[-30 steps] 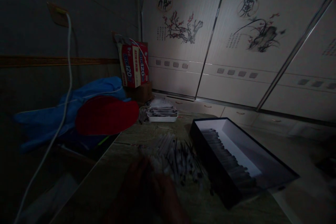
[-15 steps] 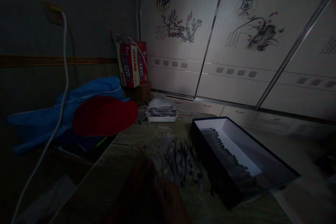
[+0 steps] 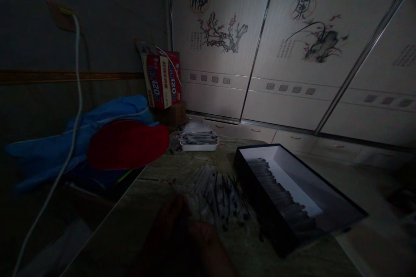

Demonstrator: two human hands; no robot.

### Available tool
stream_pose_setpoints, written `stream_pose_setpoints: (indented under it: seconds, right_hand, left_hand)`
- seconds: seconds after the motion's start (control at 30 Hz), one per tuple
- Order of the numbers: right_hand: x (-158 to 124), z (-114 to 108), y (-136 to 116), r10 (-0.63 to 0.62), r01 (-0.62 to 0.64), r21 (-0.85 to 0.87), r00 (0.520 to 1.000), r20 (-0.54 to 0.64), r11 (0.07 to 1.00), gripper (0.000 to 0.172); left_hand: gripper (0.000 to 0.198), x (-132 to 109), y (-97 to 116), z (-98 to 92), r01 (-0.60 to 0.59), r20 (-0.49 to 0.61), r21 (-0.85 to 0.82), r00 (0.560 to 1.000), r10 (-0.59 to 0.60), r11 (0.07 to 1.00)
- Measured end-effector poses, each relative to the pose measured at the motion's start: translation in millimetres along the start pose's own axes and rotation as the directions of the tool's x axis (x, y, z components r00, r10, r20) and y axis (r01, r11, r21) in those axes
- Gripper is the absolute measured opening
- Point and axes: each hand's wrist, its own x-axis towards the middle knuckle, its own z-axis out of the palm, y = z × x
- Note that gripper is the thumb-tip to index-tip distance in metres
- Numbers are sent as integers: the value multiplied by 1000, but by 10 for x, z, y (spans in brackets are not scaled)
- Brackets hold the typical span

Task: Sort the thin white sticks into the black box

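The loose pile of slender translucent sticks (image 3: 225,201), some dark-tipped, lies on the table just left of the open black-walled box (image 3: 260,202), with most of their long axes running roughly away from the person. Both hands are nearer the person than the box's far end and left of its wall; the right hand (image 3: 208,240) is nearer the box, with the pile just ahead of it, while the left hand (image 3: 170,220) sits farther out from the box. The hands are close together with fingers curled inward, but in this gloom I cannot tell whether they pinch anything. Inside the box, a row of similar sticks (image 3: 276,190) lines its left side, each lying crosswise to its length. The marble-patterned table (image 3: 130,225) extends under the box; beyond the box's far end and leftward stands a white tray (image 3: 199,148) of sticks. Well left of the box are a red oval cloth (image 3: 128,144) and blue fabric (image 3: 107,110); behind it rise painted sliding doors (image 3: 221,99).
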Motion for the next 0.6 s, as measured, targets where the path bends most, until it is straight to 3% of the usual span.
stream_pose_setpoints:
  seconds: [0.07,0.13,0.23,0.3,0.4,0.5,0.6]
  right_hand:
    - [-58,-3,159,-105,81,-177,986,-128,981,45]
    - [-136,-41,288,-225,123,-385,947,-232,915,37]
    - [-196,-180,252,-349,107,-640,899,-266,761,29]
    - [-164,-333,80,-351,55,-764,908,-230,643,32]
    - [-64,-605,-183,-342,-123,-867,885,-316,483,39]
    - [-11,-790,-274,-397,-189,-854,822,-408,485,46]
    - [-40,-785,-248,-476,-50,-825,797,-373,562,44]
  left_hand:
    - [20,129,-50,-153,-43,-79,38,996,46,998]
    - [30,244,-84,-289,-68,-170,52,982,76,996]
    - [34,275,-53,-304,-7,-223,28,975,13,1000]
    - [37,203,13,-198,16,-132,8,991,-14,1000]
    - [40,83,103,-43,-23,-51,-2,998,23,1000]
    - [40,50,108,-5,-50,-18,8,999,50,999]
    - [35,56,47,-11,-136,1,91,991,137,986]
